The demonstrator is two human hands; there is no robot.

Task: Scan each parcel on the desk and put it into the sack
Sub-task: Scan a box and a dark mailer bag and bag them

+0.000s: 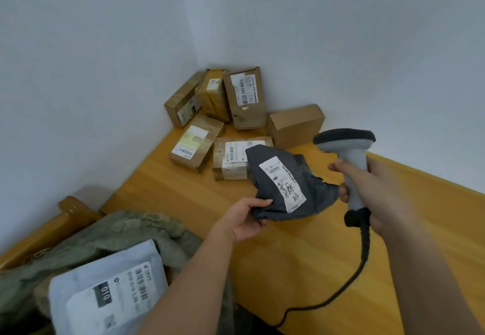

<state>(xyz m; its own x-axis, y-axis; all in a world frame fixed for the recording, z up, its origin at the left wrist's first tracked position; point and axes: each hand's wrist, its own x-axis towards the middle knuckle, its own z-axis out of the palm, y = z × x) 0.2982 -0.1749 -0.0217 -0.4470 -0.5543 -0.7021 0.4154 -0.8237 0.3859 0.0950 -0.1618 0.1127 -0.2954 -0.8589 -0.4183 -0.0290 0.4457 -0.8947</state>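
Above the counter [301, 256], left hand [245, 220] pinches grey mailer [286, 185], right hand [367, 185] grips scanner [349, 151]; creased label [283, 183] may misread

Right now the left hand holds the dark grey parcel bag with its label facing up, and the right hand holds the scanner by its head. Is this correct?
Not quite. The head view shows the right hand gripping the scanner by its handle, not its head. The rest stands: the left hand holds the dark grey parcel bag, label up.
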